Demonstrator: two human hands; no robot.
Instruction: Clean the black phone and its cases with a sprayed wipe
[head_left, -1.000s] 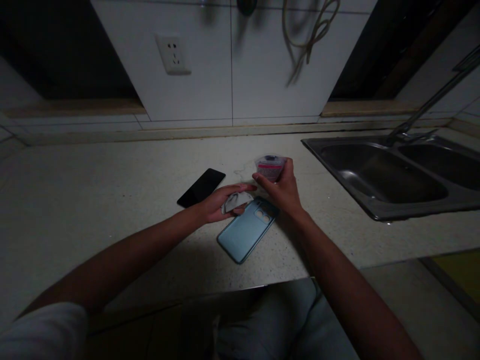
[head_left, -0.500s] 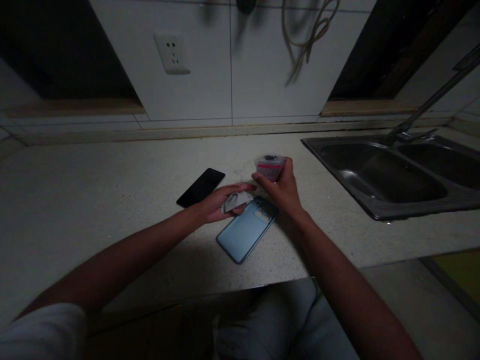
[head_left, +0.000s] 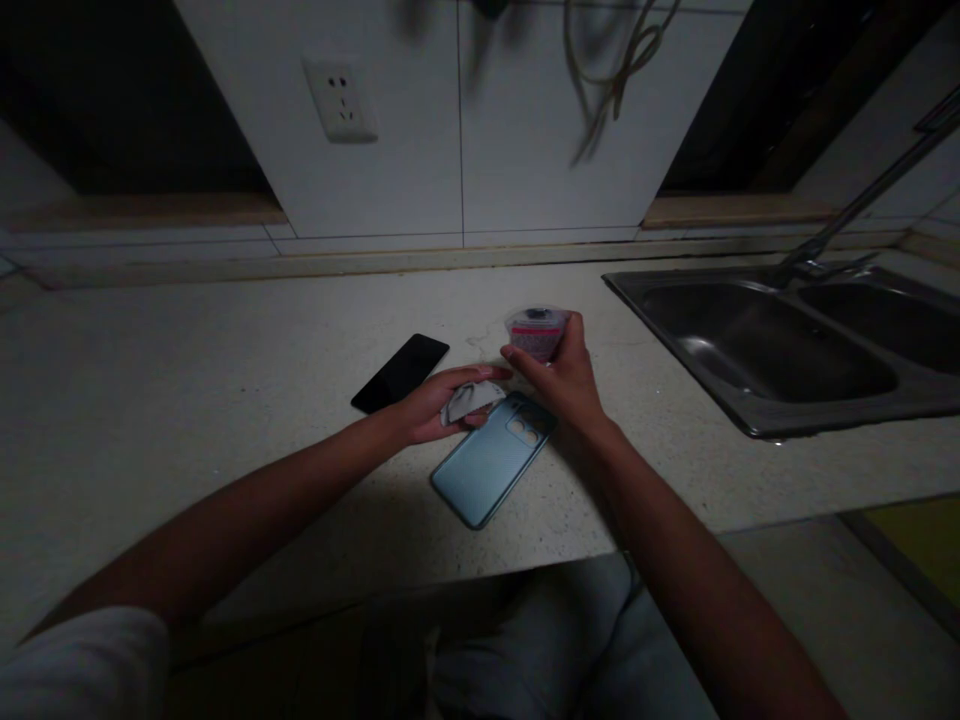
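Note:
My left hand [head_left: 435,405] is closed around a crumpled grey-white piece [head_left: 471,400] with a jagged edge; it looks like cloth or a wrapper, and I cannot tell which. Between thumb and fingers, my right hand [head_left: 566,375] grips a clear plastic packet [head_left: 536,332] with a pink stripe and small print, raised a little above the counter. Under and between the hands lies a blue-green phone case [head_left: 487,465], its camera cutouts towards the right hand. Just beyond my left wrist a black phone [head_left: 401,373] rests flat, screen up.
The speckled pale counter [head_left: 262,350] runs up to a tiled wall with a socket [head_left: 341,100] and a hanging looped cord [head_left: 622,75]. At the right is a steel double sink [head_left: 757,340] with a tap [head_left: 810,265]. The counter's front edge is close to my legs.
The view has shifted very slightly. Both hands keep their holds in nearly the same places, and the phone and the phone case have stayed put.

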